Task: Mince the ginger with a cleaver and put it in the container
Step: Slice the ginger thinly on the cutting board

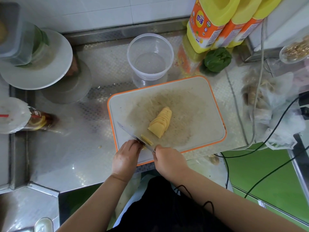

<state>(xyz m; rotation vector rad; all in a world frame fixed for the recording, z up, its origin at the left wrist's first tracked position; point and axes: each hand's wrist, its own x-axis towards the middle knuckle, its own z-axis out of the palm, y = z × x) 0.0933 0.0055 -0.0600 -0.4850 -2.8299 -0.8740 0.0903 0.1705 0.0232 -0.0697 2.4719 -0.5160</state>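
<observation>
A fanned row of yellow ginger slices (pixel 161 122) lies in the middle of the orange-rimmed cutting board (pixel 200 91). A few more ginger slices (pixel 147 139) rest on the cleaver blade (pixel 128 131), which lies nearly flat over the board's near-left edge. My right hand (pixel 167 160) is shut on the cleaver's handle. My left hand (pixel 127 156) sits beside the blade with its fingertips against the slices on it. A clear round plastic container (pixel 150 56) stands behind the board, with nothing in it.
Yellow-and-orange bottles (pixel 217 22) and a green vegetable (pixel 217 59) stand at the back right. White plates (pixel 55 64) and a clear tub sit at the left, with a drink bottle (pixel 38 121) lying below them. Plastic bags and cables crowd the right side.
</observation>
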